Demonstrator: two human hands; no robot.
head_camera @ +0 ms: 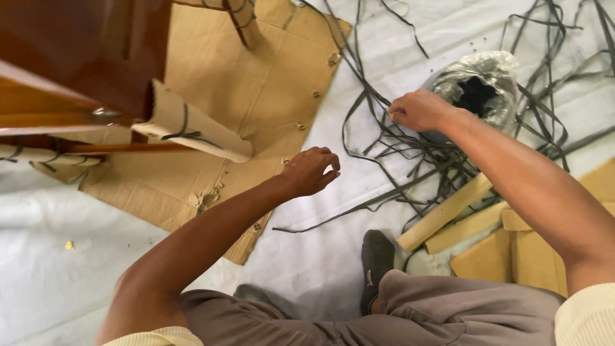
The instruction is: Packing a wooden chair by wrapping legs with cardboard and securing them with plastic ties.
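While the right hand (418,110) pinches a strap end among the black straps (391,147), the tangle spreads just below & to its left on the floor, nearer it than the left hand (311,172), loosely curled, empty.

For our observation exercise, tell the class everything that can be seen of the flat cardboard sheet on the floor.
The cardboard sheet is plain brown and lies opened out flat on a pale floor covering. Its edges are ragged, with small tears and metal staples along the right and lower sides. A wooden furniture piece, its legs wrapped in strapped cardboard sleeves, stands over its left part. Dark strapping bands lie beside its right edge. The left hand hovers at its lower right edge; contact is unclear.
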